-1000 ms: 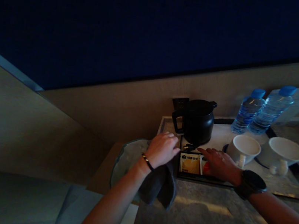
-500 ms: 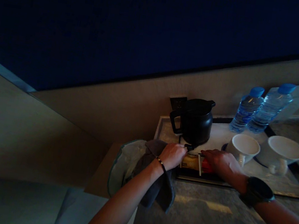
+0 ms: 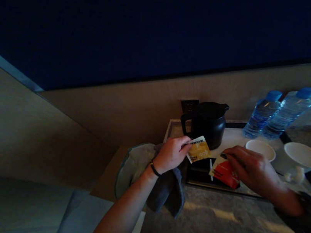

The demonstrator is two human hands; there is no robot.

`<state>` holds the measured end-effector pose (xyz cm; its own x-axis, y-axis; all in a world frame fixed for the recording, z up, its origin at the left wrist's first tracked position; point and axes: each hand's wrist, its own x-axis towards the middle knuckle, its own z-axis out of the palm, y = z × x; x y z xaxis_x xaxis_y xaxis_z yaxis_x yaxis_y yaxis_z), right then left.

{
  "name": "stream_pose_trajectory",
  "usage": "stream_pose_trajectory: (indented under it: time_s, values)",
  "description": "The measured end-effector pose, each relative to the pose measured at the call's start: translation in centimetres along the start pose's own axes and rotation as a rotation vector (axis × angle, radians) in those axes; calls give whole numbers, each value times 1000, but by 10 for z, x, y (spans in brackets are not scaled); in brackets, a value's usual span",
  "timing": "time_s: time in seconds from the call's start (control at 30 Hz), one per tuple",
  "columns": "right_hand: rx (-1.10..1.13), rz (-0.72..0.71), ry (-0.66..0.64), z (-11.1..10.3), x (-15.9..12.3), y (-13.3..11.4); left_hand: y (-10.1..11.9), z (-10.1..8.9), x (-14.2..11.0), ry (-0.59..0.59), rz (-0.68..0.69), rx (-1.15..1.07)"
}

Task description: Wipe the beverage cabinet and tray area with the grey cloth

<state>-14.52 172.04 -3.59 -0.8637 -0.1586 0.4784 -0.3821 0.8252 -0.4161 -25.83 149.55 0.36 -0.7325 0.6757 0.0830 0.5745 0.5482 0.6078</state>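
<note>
My left hand (image 3: 173,153) is closed on the edge of a yellow-and-white sachet (image 3: 199,150), which is lifted and tilted in front of the kettle. Between the fingers and thumb of my right hand (image 3: 249,165) is a red-and-cream sachet (image 3: 225,173). Both sachets are above a black compartment box (image 3: 197,175) at the near edge of the tray (image 3: 234,137). A thin white divider stands between the compartments. The black kettle (image 3: 209,124) is just behind the yellow sachet, its handle to the left.
Two blue-capped water bottles (image 3: 261,116) stand at the tray's back right. A white cup (image 3: 260,149) is partly behind my right hand, with a second white mug (image 3: 298,159) beside it. A grey cloth (image 3: 163,193) hangs over a clear-lined bin (image 3: 133,167) to the left.
Both sachets have come up out of the black box, one in each hand. My left hand has risen slightly leftward; my right hand has moved slightly right.
</note>
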Motion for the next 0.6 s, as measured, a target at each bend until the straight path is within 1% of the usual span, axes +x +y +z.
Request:
stream_pose_trajectory:
  time_s: [0.07, 0.1, 0.13, 0.2, 0.23, 0.27, 0.3, 0.33, 0.4, 0.47, 0.5, 0.53, 0.57, 0.6]
  values:
    - [88, -61, -38, -10, 3, -11, 13, 11, 0, -158, 63, -51]
    - [123, -80, -80, -11, 2, -16, 19, 17, -2, -246, 106, -88]
    - [160, -79, -143, -11, -3, -21, 25, 21, -4, -328, 149, -133]
    - [266, 0, -270, -8, -20, -27, 32, 23, -15, -447, 209, -227]
    - [331, 63, -315, -7, -31, -29, 32, 20, -23, -466, 208, -251]
    - [379, 131, -331, -6, -44, -30, 31, 16, -33, -468, 191, -237]
    - [407, 191, -330, -5, -57, -30, 27, 12, -45, -464, 167, -178]
    - [421, 233, -314, -5, -70, -30, 21, 9, -58, -460, 137, -71]
    - [426, 269, -302, -2, -91, -30, 5, 9, -83, -463, 75, 231]
    - [401, 229, -316, 3, -103, -29, -14, 16, -103, -513, 49, 488]
    - [363, 178, -315, 7, -106, -29, -22, 20, -109, -538, 32, 563]
    - [308, 113, -300, 12, -107, -28, -29, 23, -112, -548, 14, 591]
    - [242, 41, -275, 15, -106, -27, -34, 23, -112, -535, -7, 576]
    - [175, -21, -251, 19, -105, -26, -36, 20, -110, -481, -37, 534]
